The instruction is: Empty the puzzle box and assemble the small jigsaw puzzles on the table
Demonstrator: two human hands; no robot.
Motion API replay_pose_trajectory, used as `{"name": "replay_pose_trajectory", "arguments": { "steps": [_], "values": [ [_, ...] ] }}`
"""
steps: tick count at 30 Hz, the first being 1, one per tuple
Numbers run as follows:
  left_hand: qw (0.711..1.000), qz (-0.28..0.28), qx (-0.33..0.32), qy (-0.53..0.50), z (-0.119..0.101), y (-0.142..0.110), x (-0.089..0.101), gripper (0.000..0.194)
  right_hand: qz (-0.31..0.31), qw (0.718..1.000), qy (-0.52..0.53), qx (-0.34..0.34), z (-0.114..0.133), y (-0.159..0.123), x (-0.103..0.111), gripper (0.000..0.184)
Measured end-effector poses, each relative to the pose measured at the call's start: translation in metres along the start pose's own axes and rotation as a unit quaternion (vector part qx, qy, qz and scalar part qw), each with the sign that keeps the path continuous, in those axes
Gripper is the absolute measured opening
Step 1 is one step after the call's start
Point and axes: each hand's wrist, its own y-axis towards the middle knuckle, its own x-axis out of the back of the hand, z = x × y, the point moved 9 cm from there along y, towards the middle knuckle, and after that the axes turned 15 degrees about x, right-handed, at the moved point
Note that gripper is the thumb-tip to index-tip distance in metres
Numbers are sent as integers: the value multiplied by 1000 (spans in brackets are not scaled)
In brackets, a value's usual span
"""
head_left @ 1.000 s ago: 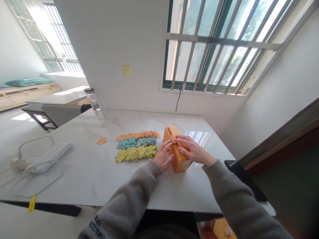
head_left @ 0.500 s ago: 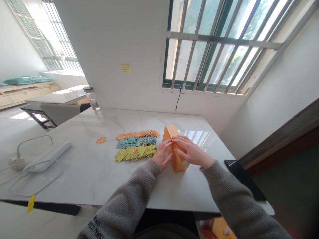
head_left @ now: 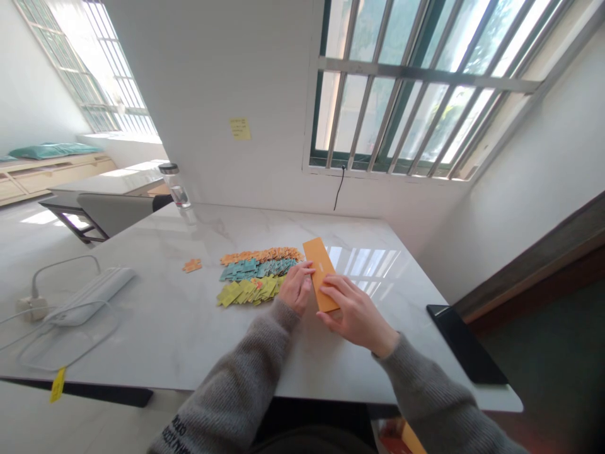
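Orange flat card strip (head_left: 317, 261) under both hands (head_left: 297, 289) (head_left: 357, 315)

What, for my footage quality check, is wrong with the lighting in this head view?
In the head view, the barred window is blown out nearly white, its light glares on the marble table top beside the orange strip, and the wide lens bends the walls.

Orange card strip (head_left: 321, 274), rows of orange, teal and yellow paper pieces (head_left: 255, 272), white marble tabletop (head_left: 142, 350) veined grey
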Motion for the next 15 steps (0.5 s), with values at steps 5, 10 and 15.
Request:
{"name": "replay_pose_trajectory", "arguments": {
  "steps": [5,10,15],
  "values": [
    [993,11,67,-94,15,5,0,21,-38,998,35,26,-4,-15,-10,49],
    [960,62,143,-233,35,-2,-29,34,-51,997,42,-42,-28,-36,-15,83],
    [944,89,177,-264,37,-7,-37,38,-7,996,48,-73,-39,-45,-16,73]
  ]
}}
